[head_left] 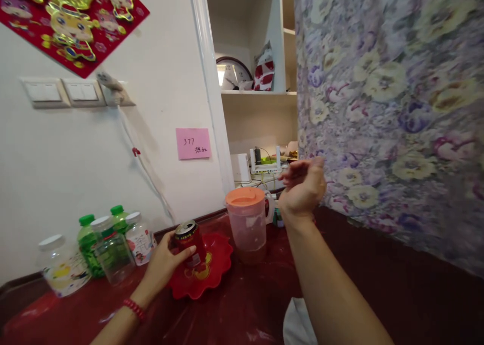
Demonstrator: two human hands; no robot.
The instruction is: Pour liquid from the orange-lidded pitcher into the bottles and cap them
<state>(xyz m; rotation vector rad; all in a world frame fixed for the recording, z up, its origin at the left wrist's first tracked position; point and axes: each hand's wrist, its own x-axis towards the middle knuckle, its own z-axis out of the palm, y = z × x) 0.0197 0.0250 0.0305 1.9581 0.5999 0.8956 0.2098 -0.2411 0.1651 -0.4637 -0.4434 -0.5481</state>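
Note:
My left hand (165, 259) is wrapped round a red drink can (192, 242), which stands upright with its top opened. Beneath the can is a red scalloped plate (219, 272) with a yellow pattern. A red beaded bracelet circles my left wrist. My right hand (304, 188) is raised in the air to the right of a clear plastic pitcher (246, 231) with an orange lid. Its fingers are loosely bent and apart from the thumb, and I see nothing in them. The pitcher's handle points toward that hand.
Several bottles and jars with green or white caps, among them a clear jar (115, 259), line the wall on the left. A white cloth (297, 325) lies under my right forearm. Behind stand a shelf with a router (266, 166) and a floral curtain (385, 98).

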